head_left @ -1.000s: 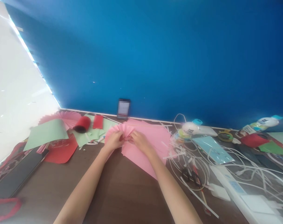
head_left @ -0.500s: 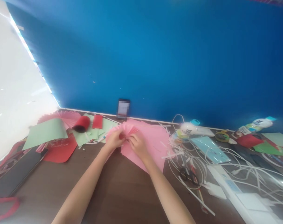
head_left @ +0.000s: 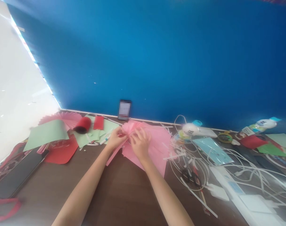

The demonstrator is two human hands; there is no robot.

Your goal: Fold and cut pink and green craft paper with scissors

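left hand (head_left: 116, 139) fingers pinching pleated pink paper fan (head_left: 131, 128) | right hand (head_left: 140, 143) fingers spread on it | brown tabletop (head_left: 124, 191), scissors (head_left: 191, 177) right

Item count, surface (head_left: 124, 194).
2 hands: left hand (head_left: 116, 138), right hand (head_left: 139, 145); 2 pleated fans: middle fan (head_left: 131, 126), left fan (head_left: 65, 117); 2 bottles: near bottle (head_left: 196, 128), far bottle (head_left: 260, 125); 1 scissors (head_left: 192, 177); 1 red roll (head_left: 83, 125).

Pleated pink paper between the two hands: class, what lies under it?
Under the pleated pink paper lies a flat pink sheet on the brown table. The left hand and right hand cover its middle, so anything beneath there is hidden.
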